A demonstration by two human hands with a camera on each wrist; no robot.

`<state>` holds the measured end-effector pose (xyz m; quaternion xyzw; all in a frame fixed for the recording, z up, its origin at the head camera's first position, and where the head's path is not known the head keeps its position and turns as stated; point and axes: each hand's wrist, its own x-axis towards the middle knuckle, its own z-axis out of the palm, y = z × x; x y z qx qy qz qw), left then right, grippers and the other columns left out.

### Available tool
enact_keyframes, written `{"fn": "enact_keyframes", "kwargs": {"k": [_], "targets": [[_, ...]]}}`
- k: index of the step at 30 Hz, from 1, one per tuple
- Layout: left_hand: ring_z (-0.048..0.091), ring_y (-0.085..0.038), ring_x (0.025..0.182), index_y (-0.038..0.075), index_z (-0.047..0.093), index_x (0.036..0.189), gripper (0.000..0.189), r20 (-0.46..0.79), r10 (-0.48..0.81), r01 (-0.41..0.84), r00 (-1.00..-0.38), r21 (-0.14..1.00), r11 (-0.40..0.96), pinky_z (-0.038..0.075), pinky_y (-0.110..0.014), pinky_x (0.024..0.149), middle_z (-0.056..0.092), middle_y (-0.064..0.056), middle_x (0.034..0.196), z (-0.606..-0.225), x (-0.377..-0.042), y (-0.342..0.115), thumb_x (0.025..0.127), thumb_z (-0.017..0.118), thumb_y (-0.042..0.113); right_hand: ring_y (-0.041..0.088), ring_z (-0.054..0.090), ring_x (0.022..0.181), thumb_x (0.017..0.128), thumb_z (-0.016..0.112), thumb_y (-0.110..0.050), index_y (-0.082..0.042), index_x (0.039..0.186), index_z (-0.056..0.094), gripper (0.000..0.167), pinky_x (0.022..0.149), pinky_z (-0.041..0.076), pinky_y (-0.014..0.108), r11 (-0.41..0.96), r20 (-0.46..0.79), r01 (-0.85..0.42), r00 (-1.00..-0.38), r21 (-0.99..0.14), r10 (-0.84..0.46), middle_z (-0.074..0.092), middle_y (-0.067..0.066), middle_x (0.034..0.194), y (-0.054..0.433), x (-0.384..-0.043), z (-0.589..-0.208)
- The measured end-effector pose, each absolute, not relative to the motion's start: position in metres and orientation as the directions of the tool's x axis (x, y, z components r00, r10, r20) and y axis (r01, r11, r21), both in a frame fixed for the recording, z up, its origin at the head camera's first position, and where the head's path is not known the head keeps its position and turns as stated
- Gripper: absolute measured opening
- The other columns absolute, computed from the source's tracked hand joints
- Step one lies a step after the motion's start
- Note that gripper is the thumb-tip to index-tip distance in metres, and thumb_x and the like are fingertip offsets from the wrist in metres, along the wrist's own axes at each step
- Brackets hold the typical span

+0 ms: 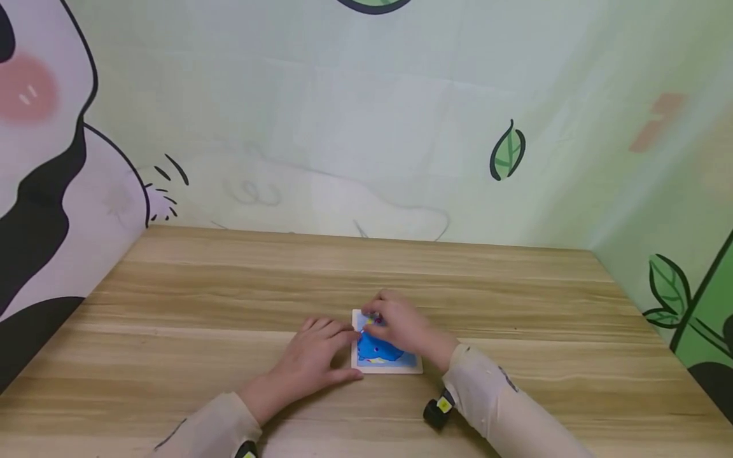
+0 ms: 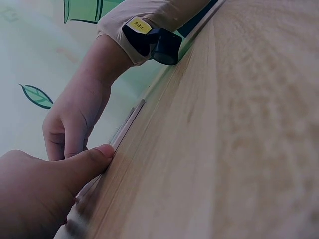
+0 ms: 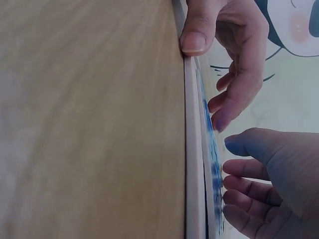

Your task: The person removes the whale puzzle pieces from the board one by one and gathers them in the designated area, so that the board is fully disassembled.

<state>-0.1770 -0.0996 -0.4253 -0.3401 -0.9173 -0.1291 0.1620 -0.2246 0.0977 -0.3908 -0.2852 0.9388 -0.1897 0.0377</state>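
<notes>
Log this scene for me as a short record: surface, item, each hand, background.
Surface: wooden table
Item: picture board, lying on the table, blue animal with a pale border
Left hand: at the board's left edge, thumb by the near left corner
Right hand: over the board's far part; whether it grips anything is unclear
Background: wall with a drawn leaf

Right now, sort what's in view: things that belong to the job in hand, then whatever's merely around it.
In the job:
picture board
left hand, at its left edge
right hand, over its upper part

Merely around:
black device at the right cuff
wall panda
wall leaf
</notes>
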Motion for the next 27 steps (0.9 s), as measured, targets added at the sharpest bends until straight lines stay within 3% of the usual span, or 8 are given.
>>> {"fn": "enact_keyframes", "kwargs": {"k": [13, 27], "targets": [[0.055, -0.021, 0.112, 0.016, 0.070, 0.114, 0.054, 0.356, 0.593, 0.665, -0.722, 0.121, 0.737, 0.043, -0.043, 0.100, 0.064, -0.001, 0.118, -0.4247, -0.1762, -0.0999, 0.078, 0.070, 0.056, 0.019, 0.055, 0.091, 0.089, 0.068, -0.022, -0.006, 0.114, 0.069, 0.030, 0.082, 0.052, 0.032, 0.773, 0.035, -0.508, -0.843, -0.380, -0.537, 0.060, 0.009, 0.105, 0.0933, -0.2240, -0.3897], [0.055, -0.020, 0.113, 0.015, 0.068, 0.116, 0.053, 0.380, 0.649, 0.710, -0.659, 0.029, 0.704, 0.044, -0.041, 0.100, 0.065, 0.002, 0.121, -0.4245, -0.1750, -0.0995, 0.081, 0.067, 0.055, 0.020, 0.056, 0.093, 0.090, 0.066, -0.018, -0.006, 0.108, 0.067, 0.022, 0.085, 0.055, 0.033, 0.793, 0.040, -0.481, -0.862, -0.373, -0.505, 0.060, 0.009, 0.103, 0.0913, -0.2250, -0.3909]]}}
